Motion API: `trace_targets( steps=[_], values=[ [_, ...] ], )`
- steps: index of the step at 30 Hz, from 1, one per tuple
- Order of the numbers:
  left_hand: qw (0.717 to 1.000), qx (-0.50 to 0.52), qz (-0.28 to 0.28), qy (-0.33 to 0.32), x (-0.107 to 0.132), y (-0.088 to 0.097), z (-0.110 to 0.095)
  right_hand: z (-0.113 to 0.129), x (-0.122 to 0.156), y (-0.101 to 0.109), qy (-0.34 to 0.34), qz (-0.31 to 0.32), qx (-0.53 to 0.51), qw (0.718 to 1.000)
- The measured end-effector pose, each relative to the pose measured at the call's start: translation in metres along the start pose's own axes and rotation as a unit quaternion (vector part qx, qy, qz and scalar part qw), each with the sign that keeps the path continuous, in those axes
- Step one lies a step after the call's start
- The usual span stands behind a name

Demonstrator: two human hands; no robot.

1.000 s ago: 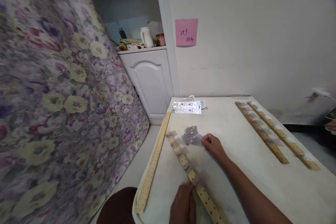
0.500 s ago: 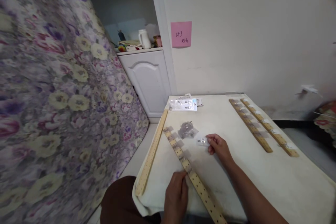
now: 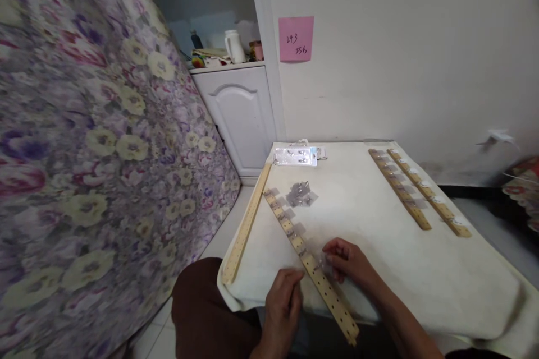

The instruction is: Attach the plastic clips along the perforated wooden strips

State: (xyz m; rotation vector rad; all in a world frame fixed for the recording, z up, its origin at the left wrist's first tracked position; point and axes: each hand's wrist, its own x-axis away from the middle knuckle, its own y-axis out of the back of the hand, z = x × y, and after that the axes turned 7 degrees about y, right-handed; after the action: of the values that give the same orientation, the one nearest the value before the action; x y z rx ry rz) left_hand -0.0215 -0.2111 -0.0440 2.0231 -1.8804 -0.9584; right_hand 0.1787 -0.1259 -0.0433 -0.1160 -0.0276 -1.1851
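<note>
1. The right hand (image 3: pixel 349 262) pinches a small clear hook (image 3: pixel 327 261); the holed wooden strip (image 3: pixel 290 231) lies just to its left.
2. The left hand (image 3: pixel 283 302), fingers curled together, touches that strip's near-left edge on the tabletop (image 3: pixel 379 235).

Not much of the person shows here, tbh. The bare left hand (image 3: pixel 283 303) and bare right hand (image 3: pixel 351 262) both run into uncovered forearms right down to the frame edge. The one clear bit of clothing is a plain dark maroon-brown fabric garment (image 3: pixel 204 314) over the lap, smooth and rounded, probably trousers. A thin sliver of dark maroon cloth (image 3: pixel 465 354) is down by the right arm, too small to make out.
</note>
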Motion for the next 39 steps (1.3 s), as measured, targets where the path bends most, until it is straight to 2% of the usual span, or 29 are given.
trace_targets(
  steps=[6,14,23,32,39],
  values=[
    [0.999,-0.021,0.019,-0.017,0.012,-0.005,0.007,0.004,0.01,-0.014,-0.012,-0.004,0.05,0.999],
    [0.995,-0.075,0.013,-0.065,0.013,-0.009,0.011,0.0,0.011,-0.011,-0.014,-0.003,0.057,0.998],
    [0.991,-0.113,0.014,-0.076,0.012,-0.01,0.011,0.006,0.013,-0.012,-0.009,-0.007,0.068,0.998],
    [0.987,-0.139,0.024,-0.077,0.012,-0.011,0.012,-0.001,0.01,-0.012,-0.003,-0.015,0.083,0.996],
    [0.985,-0.146,0.018,-0.086,0.013,-0.013,0.014,0.002,0.01,-0.012,-0.002,-0.004,0.083,0.997]
  ],
)
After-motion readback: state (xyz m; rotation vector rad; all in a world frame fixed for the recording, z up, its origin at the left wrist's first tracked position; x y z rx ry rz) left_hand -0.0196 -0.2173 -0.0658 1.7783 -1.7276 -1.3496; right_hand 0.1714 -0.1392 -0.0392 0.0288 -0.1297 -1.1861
